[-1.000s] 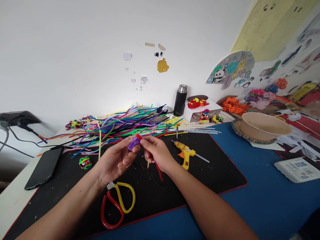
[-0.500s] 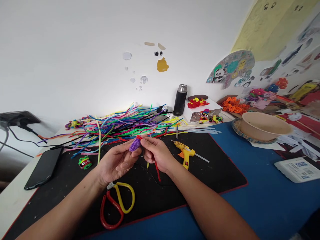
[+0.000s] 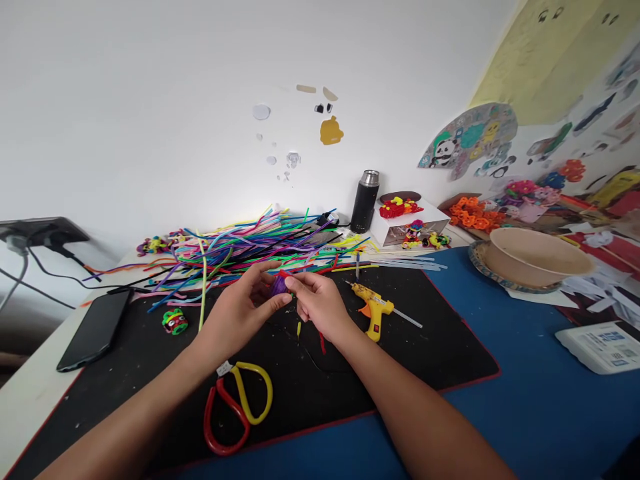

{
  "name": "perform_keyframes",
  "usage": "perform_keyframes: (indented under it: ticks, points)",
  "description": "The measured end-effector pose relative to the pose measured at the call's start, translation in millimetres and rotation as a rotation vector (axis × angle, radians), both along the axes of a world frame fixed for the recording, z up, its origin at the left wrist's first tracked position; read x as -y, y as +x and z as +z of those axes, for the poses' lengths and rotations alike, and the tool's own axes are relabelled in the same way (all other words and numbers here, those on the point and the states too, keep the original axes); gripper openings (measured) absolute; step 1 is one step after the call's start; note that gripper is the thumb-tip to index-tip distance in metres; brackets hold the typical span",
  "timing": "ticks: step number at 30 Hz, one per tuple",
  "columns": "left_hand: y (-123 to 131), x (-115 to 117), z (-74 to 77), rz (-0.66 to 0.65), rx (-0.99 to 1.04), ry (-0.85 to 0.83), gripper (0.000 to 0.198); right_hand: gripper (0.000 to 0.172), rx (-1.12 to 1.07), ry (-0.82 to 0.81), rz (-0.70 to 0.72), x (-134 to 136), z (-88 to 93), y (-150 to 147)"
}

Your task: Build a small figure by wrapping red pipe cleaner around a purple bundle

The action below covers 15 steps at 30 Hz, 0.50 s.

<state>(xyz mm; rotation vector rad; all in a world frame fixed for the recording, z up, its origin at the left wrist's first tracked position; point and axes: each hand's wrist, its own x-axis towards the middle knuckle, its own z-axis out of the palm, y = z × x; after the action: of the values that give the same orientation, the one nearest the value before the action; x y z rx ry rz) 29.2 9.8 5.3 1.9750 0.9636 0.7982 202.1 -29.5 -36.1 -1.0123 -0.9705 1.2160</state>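
While both hands meet above the middle of the black mat (image 3: 430, 347), the left hand (image 3: 240, 313) holds a small purple piece (image 3: 278, 286) of fuzzy wire between thumb and curled fingers, closed snugly around it. The right hand (image 3: 320, 308) comes in from the other side, its thumb and forefinger pinched narrow on a red pipe cleaner (image 3: 321, 343) right at the top of the purple piece. A short red end shows at the fingertips, and the rest hangs below the palm towards the mat. The purple piece sits in the air between the two hands, touching both, just in front of the pile of pipe cleaners (image 3: 240, 247).

That pile spreads along the far edge of the mat in many colours. A pair of scissors (image 3: 235, 407) with one red and one yellow handle lies on the mat under the left wrist. A yellow glue gun (image 3: 373, 308) rests just beside the right hand, its nozzle pointing to the left. A small green and red figure (image 3: 174, 321) sits on the mat near a dark phone (image 3: 95, 328), which lies at the mat's left edge.

Farther back, a black flask (image 3: 363, 200) stands upright by the wall. To the right, well apart from the hands, a pale bowl (image 3: 537, 252) rests on the blue table (image 3: 525, 407).
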Motion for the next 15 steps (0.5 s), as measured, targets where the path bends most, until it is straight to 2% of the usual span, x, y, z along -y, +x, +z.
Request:
perform_keyframes:
  ticks: [3, 7, 15]
  points:
    - [0.3, 1.1, -2.8, 0.030, -0.071, 0.088, 0.051, 0.041, 0.050, 0.012, -0.005, 2.1, -0.8, -1.4]
    - [1.2, 1.2, -2.9, 0.016, -0.066, 0.136, 0.044, 0.040, 0.078, 0.012, 0.002, 2.9, -2.2, -1.9]
    - [-0.2, -0.9, -3.3, 0.006, -0.038, 0.129, 0.040, 0.041, 0.068, 0.007, 0.017, 3.4, -1.1, -1.9]
